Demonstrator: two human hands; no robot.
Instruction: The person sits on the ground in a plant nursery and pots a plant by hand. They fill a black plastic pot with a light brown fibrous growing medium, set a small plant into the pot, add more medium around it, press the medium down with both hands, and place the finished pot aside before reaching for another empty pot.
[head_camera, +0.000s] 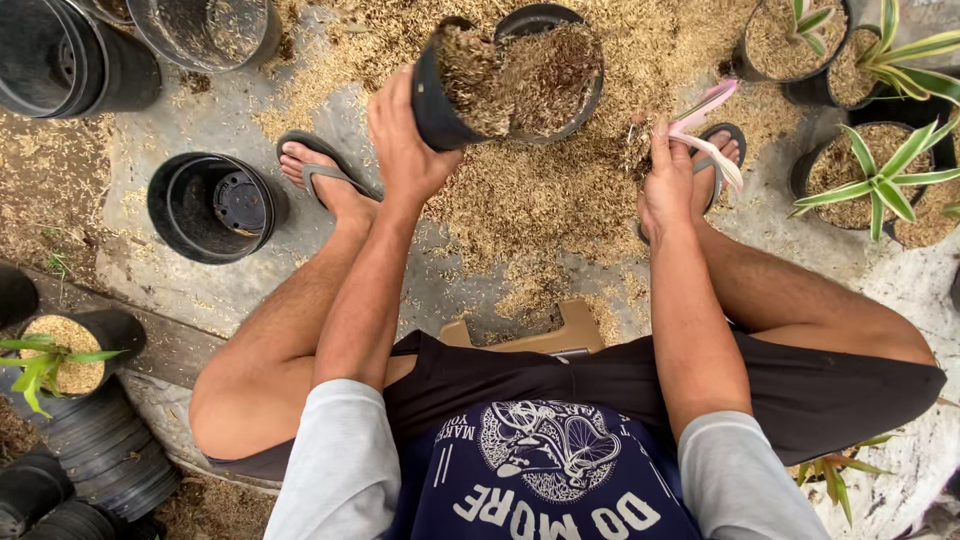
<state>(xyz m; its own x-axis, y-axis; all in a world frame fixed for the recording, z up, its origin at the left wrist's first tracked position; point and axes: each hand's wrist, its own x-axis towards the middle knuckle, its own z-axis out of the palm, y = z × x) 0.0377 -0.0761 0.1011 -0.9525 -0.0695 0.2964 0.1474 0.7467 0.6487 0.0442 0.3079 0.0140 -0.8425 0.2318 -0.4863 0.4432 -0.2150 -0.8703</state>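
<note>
place: plant nursery yard | black pots | potted seedlings | husk litter

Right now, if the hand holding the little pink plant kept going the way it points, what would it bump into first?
Probably the husk pile. The right hand points forward and down with the pink plant, and loose husks lie just ahead. Depth is hard to judge.

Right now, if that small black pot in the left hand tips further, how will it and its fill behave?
The black pot in the left hand looks thin plastic, so probably light and slightly flexible. Its husk fill is loose and dry, likely spilling easily, as the husk litter on the ground suggests.
</note>
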